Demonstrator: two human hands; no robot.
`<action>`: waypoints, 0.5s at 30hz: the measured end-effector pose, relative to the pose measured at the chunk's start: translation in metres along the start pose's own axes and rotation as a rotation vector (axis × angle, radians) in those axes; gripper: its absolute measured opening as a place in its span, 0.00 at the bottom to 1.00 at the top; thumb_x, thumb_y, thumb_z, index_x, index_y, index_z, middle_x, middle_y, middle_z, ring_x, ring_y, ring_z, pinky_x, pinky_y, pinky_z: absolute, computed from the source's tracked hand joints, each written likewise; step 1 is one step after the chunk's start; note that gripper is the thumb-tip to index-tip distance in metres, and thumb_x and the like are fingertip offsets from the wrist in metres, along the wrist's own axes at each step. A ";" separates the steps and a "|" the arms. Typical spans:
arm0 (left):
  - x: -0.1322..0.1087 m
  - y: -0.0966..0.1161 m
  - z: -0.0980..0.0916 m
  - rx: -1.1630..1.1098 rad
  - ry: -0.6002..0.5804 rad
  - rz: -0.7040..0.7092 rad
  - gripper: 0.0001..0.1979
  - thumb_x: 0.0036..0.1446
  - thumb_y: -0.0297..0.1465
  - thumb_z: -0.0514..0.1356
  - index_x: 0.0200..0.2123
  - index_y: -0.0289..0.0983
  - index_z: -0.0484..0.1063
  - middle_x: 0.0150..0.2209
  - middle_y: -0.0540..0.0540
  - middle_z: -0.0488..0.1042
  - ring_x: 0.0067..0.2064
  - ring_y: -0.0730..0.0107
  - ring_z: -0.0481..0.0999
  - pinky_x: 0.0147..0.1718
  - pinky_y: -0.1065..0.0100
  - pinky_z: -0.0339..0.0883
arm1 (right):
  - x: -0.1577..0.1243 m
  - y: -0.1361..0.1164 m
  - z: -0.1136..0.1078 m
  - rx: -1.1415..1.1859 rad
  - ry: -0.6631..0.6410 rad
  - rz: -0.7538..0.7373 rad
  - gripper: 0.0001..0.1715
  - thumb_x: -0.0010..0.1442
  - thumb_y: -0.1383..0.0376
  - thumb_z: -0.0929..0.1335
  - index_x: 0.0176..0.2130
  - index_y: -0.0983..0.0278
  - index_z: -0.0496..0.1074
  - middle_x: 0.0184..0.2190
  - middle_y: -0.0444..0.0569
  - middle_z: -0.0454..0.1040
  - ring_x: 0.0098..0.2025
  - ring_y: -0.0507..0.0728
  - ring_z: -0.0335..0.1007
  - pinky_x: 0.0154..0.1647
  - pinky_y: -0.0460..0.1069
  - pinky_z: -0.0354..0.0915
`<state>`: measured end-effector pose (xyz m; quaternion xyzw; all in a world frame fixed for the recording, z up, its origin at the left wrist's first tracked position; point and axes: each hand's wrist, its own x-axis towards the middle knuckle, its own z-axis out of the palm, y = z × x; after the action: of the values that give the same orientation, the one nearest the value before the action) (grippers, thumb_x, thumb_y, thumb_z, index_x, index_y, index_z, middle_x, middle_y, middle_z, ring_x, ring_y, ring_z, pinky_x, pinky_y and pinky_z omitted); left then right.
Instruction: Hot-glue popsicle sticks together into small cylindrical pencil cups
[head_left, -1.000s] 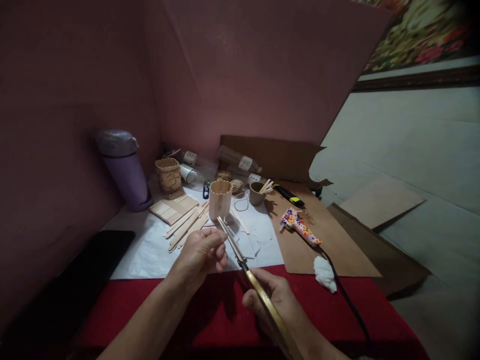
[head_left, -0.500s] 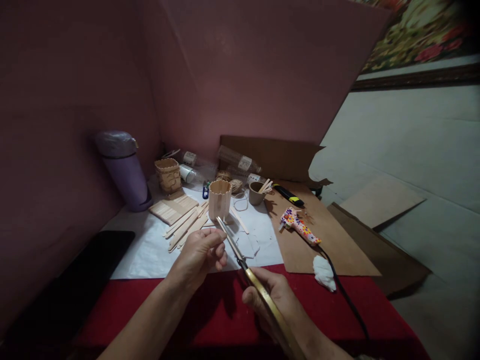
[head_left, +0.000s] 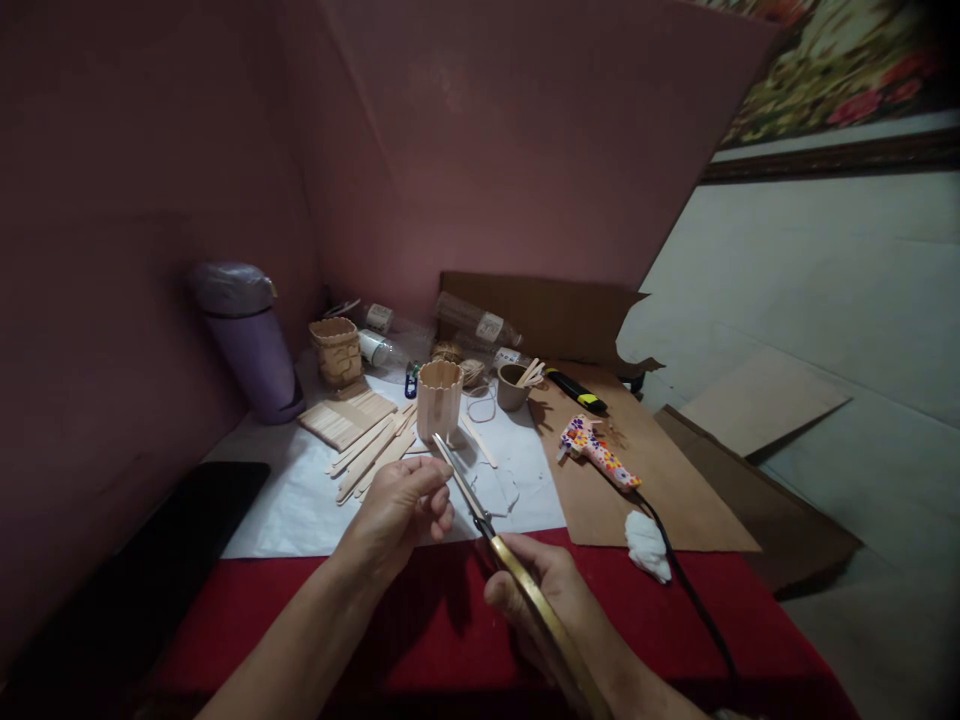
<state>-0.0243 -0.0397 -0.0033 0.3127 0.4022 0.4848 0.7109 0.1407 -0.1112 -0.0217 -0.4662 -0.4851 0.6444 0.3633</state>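
My right hand [head_left: 551,600] is wrapped round the gold handle of a pair of scissors [head_left: 480,515], whose blades point up and to the left. My left hand [head_left: 409,505] is closed in a pinch beside the blades; what its fingers hold, if anything, is too small to make out. Just beyond the blade tips stands a round cup of wooden sticks [head_left: 439,405]. Loose craft sticks [head_left: 371,460] lie left of the cup, near a banded bundle of sticks [head_left: 346,418]. A single stick [head_left: 480,440] rests to the cup's right.
A square stick basket [head_left: 337,352] and purple tumbler [head_left: 251,345] stand at the left. Plastic bottles [head_left: 480,320] and twine lie behind. Rightward are a small pot [head_left: 513,390], a box cutter [head_left: 577,391], a corded glue gun [head_left: 600,455] and white tissue [head_left: 647,546].
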 end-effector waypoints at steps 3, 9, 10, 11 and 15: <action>0.001 -0.001 -0.001 -0.006 0.000 0.003 0.15 0.41 0.34 0.70 0.21 0.34 0.66 0.13 0.54 0.63 0.14 0.78 0.65 0.11 0.78 0.53 | 0.000 -0.001 0.000 -0.004 -0.002 0.003 0.39 0.40 0.35 0.74 0.34 0.63 0.65 0.16 0.31 0.49 0.16 0.43 0.37 0.15 0.44 0.36; 0.001 -0.002 -0.001 -0.012 0.006 0.005 0.15 0.41 0.33 0.70 0.22 0.34 0.66 0.13 0.55 0.63 0.14 0.78 0.64 0.11 0.77 0.54 | 0.007 0.007 -0.005 -0.038 -0.014 -0.111 0.37 0.44 0.36 0.73 0.32 0.65 0.66 0.20 0.36 0.56 0.22 0.46 0.44 0.20 0.44 0.43; 0.001 -0.003 -0.001 -0.011 0.008 0.003 0.14 0.41 0.33 0.70 0.22 0.34 0.67 0.13 0.55 0.63 0.14 0.78 0.64 0.11 0.77 0.54 | 0.009 0.010 -0.006 -0.047 -0.015 -0.125 0.37 0.44 0.36 0.73 0.32 0.65 0.66 0.21 0.37 0.58 0.23 0.46 0.44 0.21 0.44 0.44; 0.001 -0.003 -0.001 -0.011 0.013 0.000 0.14 0.41 0.33 0.70 0.22 0.34 0.67 0.13 0.55 0.63 0.14 0.78 0.64 0.11 0.78 0.54 | 0.010 0.012 -0.006 -0.053 -0.014 -0.133 0.38 0.44 0.36 0.73 0.32 0.66 0.67 0.22 0.38 0.58 0.24 0.46 0.44 0.22 0.44 0.44; 0.002 -0.002 -0.002 -0.012 0.024 0.003 0.14 0.40 0.33 0.69 0.24 0.34 0.68 0.13 0.55 0.63 0.14 0.78 0.64 0.11 0.77 0.54 | 0.013 0.019 -0.007 -0.047 0.017 -0.143 0.38 0.43 0.36 0.73 0.32 0.66 0.68 0.20 0.37 0.56 0.23 0.46 0.43 0.22 0.44 0.42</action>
<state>-0.0249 -0.0387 -0.0060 0.3029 0.4074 0.4921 0.7072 0.1432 -0.1024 -0.0441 -0.4444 -0.5291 0.6012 0.4015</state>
